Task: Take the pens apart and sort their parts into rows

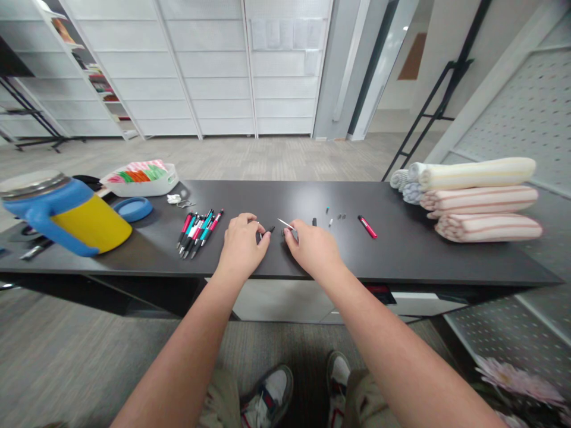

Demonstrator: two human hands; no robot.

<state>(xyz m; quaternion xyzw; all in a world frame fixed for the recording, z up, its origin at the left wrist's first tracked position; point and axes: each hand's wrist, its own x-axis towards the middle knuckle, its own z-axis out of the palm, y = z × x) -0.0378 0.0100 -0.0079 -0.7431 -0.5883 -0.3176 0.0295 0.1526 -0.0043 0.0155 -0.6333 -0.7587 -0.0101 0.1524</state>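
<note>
Above the dark desk, my left hand point(243, 245) is closed, thumb against fingers, on a dark pen part point(271, 229) whose tip pokes out past the thumb. Facing it, my right hand point(314, 245) pinches a thin, pale pen refill point(284, 223) that points up and left. A small black piece point(314, 222) stands just beyond the right hand. Farther right lie tiny parts, among them a green one point(328, 209), a white one point(331, 222) and small springs point(341, 216). A red pen barrel point(367, 226) rests beyond them. Left of my left hand is a pile of pens point(198, 233).
At the left stand a blue and yellow mug point(84, 217), its blue lid point(132, 208) and a white basket point(147, 188) of colourful packets. Rolled towels point(486, 199) are stacked at the right end of the desk point(414, 255). White crumpled earphones or cord point(175, 199) lie near the basket.
</note>
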